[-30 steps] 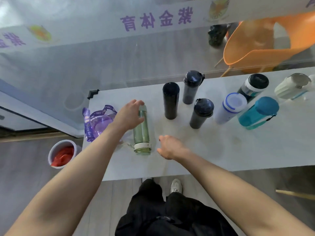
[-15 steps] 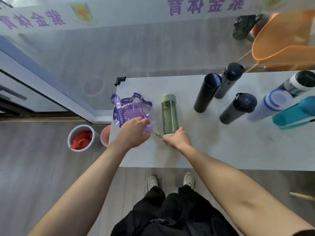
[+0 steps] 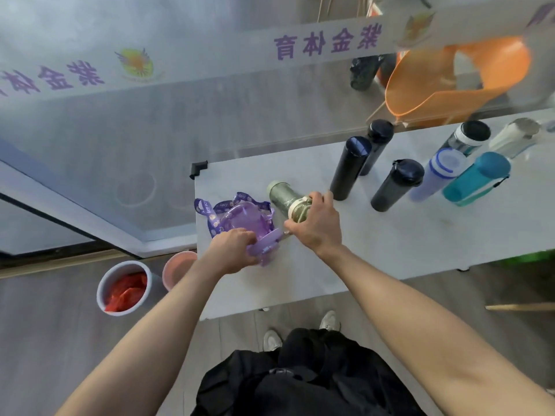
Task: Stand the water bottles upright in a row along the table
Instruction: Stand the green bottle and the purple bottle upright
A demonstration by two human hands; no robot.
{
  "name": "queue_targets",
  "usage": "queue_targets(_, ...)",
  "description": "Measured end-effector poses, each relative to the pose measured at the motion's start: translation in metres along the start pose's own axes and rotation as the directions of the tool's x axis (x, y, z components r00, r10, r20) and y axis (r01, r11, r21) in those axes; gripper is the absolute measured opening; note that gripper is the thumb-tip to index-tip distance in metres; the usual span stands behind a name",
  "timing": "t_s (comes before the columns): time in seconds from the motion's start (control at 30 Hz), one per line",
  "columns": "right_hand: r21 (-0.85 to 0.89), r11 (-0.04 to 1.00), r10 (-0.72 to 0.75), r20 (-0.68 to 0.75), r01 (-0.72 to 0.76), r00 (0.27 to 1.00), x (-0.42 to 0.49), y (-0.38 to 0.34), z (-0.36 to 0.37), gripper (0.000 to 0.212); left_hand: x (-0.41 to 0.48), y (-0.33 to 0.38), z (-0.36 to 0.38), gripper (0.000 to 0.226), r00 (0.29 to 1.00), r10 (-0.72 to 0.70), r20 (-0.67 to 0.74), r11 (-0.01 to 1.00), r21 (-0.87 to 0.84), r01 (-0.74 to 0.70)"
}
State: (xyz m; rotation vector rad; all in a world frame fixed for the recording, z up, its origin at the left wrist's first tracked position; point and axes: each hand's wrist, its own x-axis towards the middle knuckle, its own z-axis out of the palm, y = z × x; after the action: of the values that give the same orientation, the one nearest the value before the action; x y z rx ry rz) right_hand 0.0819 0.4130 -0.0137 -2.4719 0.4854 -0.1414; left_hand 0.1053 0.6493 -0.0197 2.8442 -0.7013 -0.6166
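The left hand (image 3: 232, 253) is wrapped around the lid end of the purple bottle (image 3: 240, 222), which lies on its side by the left edge of the table (image 3: 375, 259), its strap (image 3: 210, 213) looped toward 10 o'clock, close to the black corner guard (image 3: 196, 169). The right hand (image 3: 318, 225) has its fingers closed round the cap end of the green bottle (image 3: 280, 195), which lies tilted with its base toward 11 o'clock; the two bottles sit just beside each other.

From 1 to 2 o'clock stand the upright ones: two tall black flasks (image 3: 350, 171), a dark bottle (image 3: 396, 184), a white-and-blue bottle (image 3: 435, 172), a teal bottle (image 3: 477, 178), and two more behind (crowded near the far edge).

Bare tabletop stretches from 3 to 5 o'clock, along the near edge. Beyond the left edge, on the floor at 8 o'clock, sit a white bucket (image 3: 103, 292) and a pink cup (image 3: 175, 270).
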Motion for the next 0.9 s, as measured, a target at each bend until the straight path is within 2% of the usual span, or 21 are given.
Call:
queue_targets(0.13, -0.011, 0.999, -0.053, 0.007, 0.053, 0.999, 0.02, -0.014, -0.009, 0.074, -0.003, 0.005, 0.018, 0.029, 1.0, 0.02, -0.009, 0.998, -0.061, -0.02)
queue_targets(0.23, 0.012, 0.999, -0.033, 0.052, 0.032, 0.998, 0.029, -0.008, -0.015, 0.072, 0.001, 0.01, 0.025, 0.038, 0.999, -0.014, -0.031, 0.988, -0.157, 0.009)
queue_targets(0.33, 0.079, 0.996, 0.039, 0.074, -0.045, 0.997, 0.035, 0.008, -0.023, 0.069, 0.004, 0.006, 0.022, 0.041, 0.999, -0.017, -0.031, 0.98, -0.197, 0.011)
queue_targets(0.43, 0.132, 0.98, 0.137, 0.073, -0.146, 0.988, 0.039, 0.026, -0.029, 0.07, 0.001, -0.005, 0.016, 0.031, 0.999, -0.005, -0.034, 0.986, -0.166, 0.0)
queue_targets(0.5, 0.156, 0.975, 0.15, 0.067, -0.159, 0.986, 0.039, 0.033, -0.031, 0.076, 0.0, -0.013, 0.011, 0.025, 0.999, 0.018, -0.042, 0.988, -0.153, -0.024)
queue_targets(0.63, 0.179, 0.984, 0.009, 0.01, -0.011, 1.0, 0.044, 0.02, -0.041, 0.084, 0.001, -0.022, -0.001, 0.021, 0.993, 0.016, -0.119, 0.979, -0.201, -0.04)
queue_targets(0.73, 0.132, 0.973, -0.181, -0.072, 0.189, 0.981, 0.056, -0.003, -0.048, 0.071, 0.004, -0.018, -0.008, 0.026, 0.985, -0.047, -0.165, 0.961, -0.275, -0.001)
queue_targets(0.8, 0.051, 0.959, -0.275, -0.063, 0.279, 0.959, 0.064, -0.012, -0.047, 0.065, 0.007, -0.014, -0.012, 0.025, 0.978, -0.104, -0.18, 0.941, -0.338, 0.037)
queue_targets(0.9, -0.031, 0.947, -0.321, -0.005, 0.32, 0.947, 0.069, -0.01, -0.039, 0.063, 0.01, -0.01, -0.022, 0.019, 0.966, -0.169, -0.197, 0.913, -0.4, 0.079)
